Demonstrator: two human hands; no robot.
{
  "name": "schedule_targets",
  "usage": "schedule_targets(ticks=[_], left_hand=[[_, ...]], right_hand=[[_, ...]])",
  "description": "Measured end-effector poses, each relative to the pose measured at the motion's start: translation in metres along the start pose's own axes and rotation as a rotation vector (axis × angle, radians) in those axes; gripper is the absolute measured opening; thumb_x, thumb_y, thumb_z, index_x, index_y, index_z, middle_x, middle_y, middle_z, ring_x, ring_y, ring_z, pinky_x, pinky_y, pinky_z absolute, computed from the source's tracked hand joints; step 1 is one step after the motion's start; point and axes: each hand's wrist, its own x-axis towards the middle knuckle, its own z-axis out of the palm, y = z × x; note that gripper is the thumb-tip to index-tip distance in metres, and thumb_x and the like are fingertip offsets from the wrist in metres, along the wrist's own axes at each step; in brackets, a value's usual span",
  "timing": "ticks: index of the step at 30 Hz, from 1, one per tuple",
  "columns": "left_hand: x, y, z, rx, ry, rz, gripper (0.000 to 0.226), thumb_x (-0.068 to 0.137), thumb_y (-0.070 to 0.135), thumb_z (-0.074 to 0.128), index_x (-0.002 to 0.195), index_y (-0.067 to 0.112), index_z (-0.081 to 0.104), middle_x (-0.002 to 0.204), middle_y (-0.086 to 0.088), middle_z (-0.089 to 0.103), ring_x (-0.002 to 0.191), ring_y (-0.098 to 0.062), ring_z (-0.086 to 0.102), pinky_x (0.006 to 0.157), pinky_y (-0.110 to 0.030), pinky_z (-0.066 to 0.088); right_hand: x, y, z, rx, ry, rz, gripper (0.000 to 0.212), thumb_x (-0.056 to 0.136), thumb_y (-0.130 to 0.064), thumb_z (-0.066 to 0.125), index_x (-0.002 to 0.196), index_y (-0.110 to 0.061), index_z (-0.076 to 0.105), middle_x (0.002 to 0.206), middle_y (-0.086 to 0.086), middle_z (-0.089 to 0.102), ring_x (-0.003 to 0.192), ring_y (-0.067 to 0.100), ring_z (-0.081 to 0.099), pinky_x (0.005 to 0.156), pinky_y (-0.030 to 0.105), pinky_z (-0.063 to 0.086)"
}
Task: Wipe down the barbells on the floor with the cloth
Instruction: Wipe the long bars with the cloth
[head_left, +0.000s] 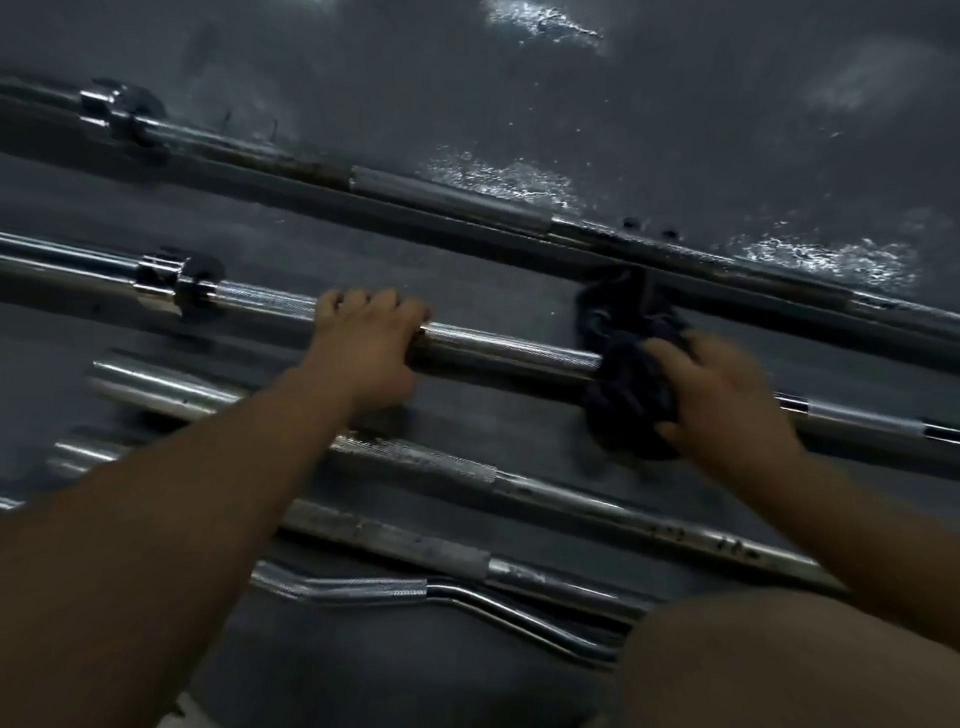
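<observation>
Several chrome barbells lie side by side on the dark floor, slanting down to the right. My left hand (366, 338) grips the second barbell (509, 348) just right of its collar (179, 283). My right hand (722, 395) holds a dark cloth (623, 374) bunched around the same bar farther right. The cloth hides that stretch of the bar, and a tail of it reaches up toward the far barbell (452, 200).
Nearer to me lie two straight bars (571, 499) (431, 551) with rust spots and a curl bar (395, 590). My knee (779, 660) fills the bottom right. Wet shiny patches (498, 176) mark the floor beyond the far bar.
</observation>
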Motion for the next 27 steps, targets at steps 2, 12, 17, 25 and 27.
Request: schedule_targets(ticks=[2, 12, 17, 25, 27], left_hand=[[0.009, -0.004, -0.003, 0.033, -0.004, 0.007, 0.05, 0.075, 0.026, 0.063, 0.123, 0.03, 0.049, 0.124, -0.003, 0.054, 0.119, -0.031, 0.046, 0.106, -0.046, 0.026], [-0.007, 0.106, 0.029, 0.033, 0.18, 0.063, 0.085, 0.064, 0.032, 0.068, 0.141, 0.013, 0.038, 0.134, -0.016, 0.044, 0.127, -0.037, 0.036, 0.116, -0.049, 0.015], [-0.002, 0.094, 0.022, 0.085, 0.129, 0.08, 0.08, 0.059, 0.031, 0.067, 0.135, 0.023, 0.04, 0.127, -0.008, 0.047, 0.123, -0.032, 0.04, 0.109, -0.047, 0.02], [-0.016, 0.11, -0.025, 0.061, -0.32, 0.012, 0.09, 0.084, 0.032, 0.052, 0.155, 0.018, -0.002, 0.163, -0.012, 0.002, 0.15, -0.03, 0.002, 0.121, -0.042, 0.008], [-0.028, 0.104, -0.035, 0.068, -0.455, 0.042, 0.101, 0.085, 0.028, 0.059, 0.155, 0.021, -0.013, 0.163, -0.008, -0.014, 0.15, -0.027, -0.008, 0.122, -0.04, 0.007]], right_hand=[[-0.007, 0.017, -0.004, -0.032, 0.006, 0.073, 0.078, 0.058, -0.028, 0.086, 0.13, -0.02, 0.057, 0.115, 0.021, 0.057, 0.095, 0.044, 0.058, 0.082, 0.047, 0.053], [0.011, -0.009, 0.008, 0.045, 0.058, -0.065, 0.086, 0.054, -0.032, 0.087, 0.133, -0.023, 0.055, 0.116, 0.018, 0.057, 0.096, 0.04, 0.057, 0.081, 0.042, 0.049], [-0.067, 0.136, -0.008, -0.078, 0.048, 0.173, 0.089, 0.043, -0.012, 0.093, 0.126, -0.011, 0.062, 0.115, 0.029, 0.058, 0.092, 0.048, 0.059, 0.082, 0.05, 0.053], [-0.073, 0.138, 0.006, -0.112, 0.003, 0.234, 0.089, 0.047, -0.027, 0.092, 0.129, -0.014, 0.058, 0.121, 0.028, 0.051, 0.1, 0.046, 0.053, 0.087, 0.051, 0.046], [-0.078, 0.129, 0.007, -0.115, 0.01, 0.261, 0.091, 0.046, -0.031, 0.093, 0.128, -0.012, 0.059, 0.123, 0.028, 0.05, 0.101, 0.047, 0.052, 0.087, 0.051, 0.044]])
